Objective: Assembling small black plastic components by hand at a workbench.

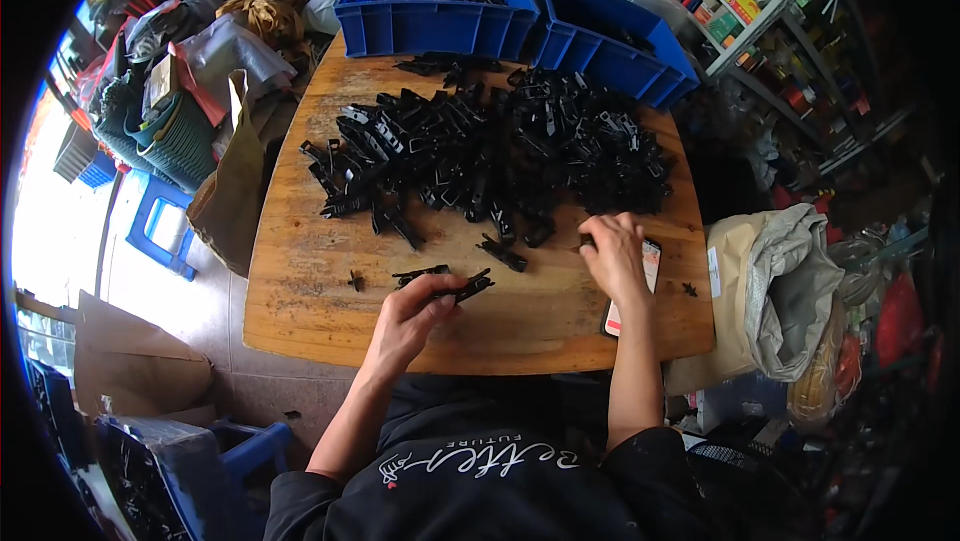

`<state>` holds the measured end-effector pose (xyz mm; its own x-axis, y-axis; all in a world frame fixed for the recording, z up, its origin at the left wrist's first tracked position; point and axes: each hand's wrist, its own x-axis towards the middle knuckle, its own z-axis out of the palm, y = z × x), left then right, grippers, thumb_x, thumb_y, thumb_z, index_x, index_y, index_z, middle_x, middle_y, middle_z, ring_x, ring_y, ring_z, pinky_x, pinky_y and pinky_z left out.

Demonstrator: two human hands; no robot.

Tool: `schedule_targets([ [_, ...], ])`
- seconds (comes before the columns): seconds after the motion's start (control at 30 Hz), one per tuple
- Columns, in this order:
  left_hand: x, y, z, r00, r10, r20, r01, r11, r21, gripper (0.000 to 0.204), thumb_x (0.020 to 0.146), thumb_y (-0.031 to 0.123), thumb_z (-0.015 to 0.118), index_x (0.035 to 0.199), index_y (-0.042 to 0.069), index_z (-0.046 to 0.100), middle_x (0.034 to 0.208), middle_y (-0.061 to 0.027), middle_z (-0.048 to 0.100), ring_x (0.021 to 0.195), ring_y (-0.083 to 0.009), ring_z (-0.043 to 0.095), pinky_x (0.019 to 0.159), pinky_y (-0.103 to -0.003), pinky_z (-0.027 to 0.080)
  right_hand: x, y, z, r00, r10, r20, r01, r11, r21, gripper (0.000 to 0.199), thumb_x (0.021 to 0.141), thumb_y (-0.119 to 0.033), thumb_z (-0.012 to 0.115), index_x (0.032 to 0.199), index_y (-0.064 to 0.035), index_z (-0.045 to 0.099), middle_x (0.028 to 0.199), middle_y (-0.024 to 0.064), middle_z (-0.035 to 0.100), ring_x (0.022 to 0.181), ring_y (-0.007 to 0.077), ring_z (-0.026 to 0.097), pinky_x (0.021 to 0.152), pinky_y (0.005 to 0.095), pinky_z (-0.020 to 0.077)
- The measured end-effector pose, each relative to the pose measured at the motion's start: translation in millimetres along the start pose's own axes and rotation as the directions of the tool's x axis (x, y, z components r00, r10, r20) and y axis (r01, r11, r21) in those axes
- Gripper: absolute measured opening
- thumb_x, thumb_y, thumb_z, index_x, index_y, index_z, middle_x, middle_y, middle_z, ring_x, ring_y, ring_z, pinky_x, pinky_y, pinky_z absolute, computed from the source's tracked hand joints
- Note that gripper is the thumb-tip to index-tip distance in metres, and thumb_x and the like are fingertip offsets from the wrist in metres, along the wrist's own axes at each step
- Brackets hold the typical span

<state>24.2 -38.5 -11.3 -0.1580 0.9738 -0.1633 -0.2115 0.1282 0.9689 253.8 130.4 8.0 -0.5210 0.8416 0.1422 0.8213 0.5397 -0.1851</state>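
Observation:
Pinched between the thumb and fingers of my left hand (410, 311) is a long black plastic part (477, 287), clip-like in shape, held low over the near middle of the table. Just beyond that hand lies another black piece (420, 273), partly covered by my fingers. My right hand (617, 256) is at the near edge of the right-hand heap, its fingers curled together; whatever they grip is hidden. A single black clip-like piece (503, 253) rests between the hands. Farther back spreads a large heap of black parts (430, 146), joined by a heap of smaller black parts (625, 156) on the right.
Two blue bins (435, 26) (620, 56) stand at the table's far edge, with dark parts inside. A phone (650, 269) lies under my right wrist on the wooden table (300, 311). A sack (765, 291) stands right; a blue stool (160, 226) is left.

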Motion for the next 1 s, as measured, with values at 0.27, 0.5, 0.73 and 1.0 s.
schedule_targets([
  [0.27,-1.6,2.1,0.0,0.999,-0.041,-0.017,0.04,0.997,-0.064,0.027,0.085,0.009,0.055,0.11,0.002,0.06,0.093,-0.0045,0.062,0.084,-0.011,0.056,0.083,-0.024,0.041,-31.6,-36.4,3.5,0.986,0.103,-0.128,-0.058,0.947,0.315,0.023,0.072,-0.007,0.067,0.093,-0.0018,0.059,0.098,0.0104,0.061,0.093,0.0263,0.054,0.079,0.0353,0.044],
  [0.5,0.1,-5.1,2.3,0.995,-0.038,-0.095,0.027,0.993,-0.115,0.032,0.082,0.008,0.057,0.114,0.002,0.059,0.091,-0.0043,0.063,0.082,-0.0107,0.056,0.08,-0.024,0.041,-40.3,-51.1,22.6,0.986,0.142,-0.088,-0.071,0.833,0.549,0.018,0.075,-0.007,0.067,0.089,0.001,0.059,0.084,0.0107,0.06,0.076,0.0204,0.059,0.069,0.0298,0.0468],
  [0.73,-0.9,-5.3,3.2,0.99,-0.027,-0.141,-0.002,0.98,-0.201,0.035,0.082,0.005,0.058,0.117,-0.001,0.055,0.095,-0.0083,0.064,0.083,-0.0134,0.059,0.08,-0.025,0.045,-42.1,-81.3,12.5,0.996,-0.051,-0.078,0.093,0.483,0.871,0.015,0.078,-0.006,0.067,0.091,-0.0005,0.063,0.087,0.0045,0.059,0.079,0.0124,0.058,0.07,0.0229,0.047],
  [1.0,1.2,-5.3,8.6,0.996,-0.029,-0.084,0.008,0.97,-0.244,0.035,0.084,0.002,0.058,0.118,-0.001,0.055,0.096,-0.0091,0.064,0.085,-0.0146,0.061,0.082,-0.025,0.046,-40.9,-94.8,9.3,0.978,0.048,-0.205,0.165,0.427,0.889,0.012,0.081,-0.003,0.063,0.092,0.0005,0.064,0.084,0.0059,0.061,0.067,0.0103,0.055,0.063,0.0217,0.0452],
])
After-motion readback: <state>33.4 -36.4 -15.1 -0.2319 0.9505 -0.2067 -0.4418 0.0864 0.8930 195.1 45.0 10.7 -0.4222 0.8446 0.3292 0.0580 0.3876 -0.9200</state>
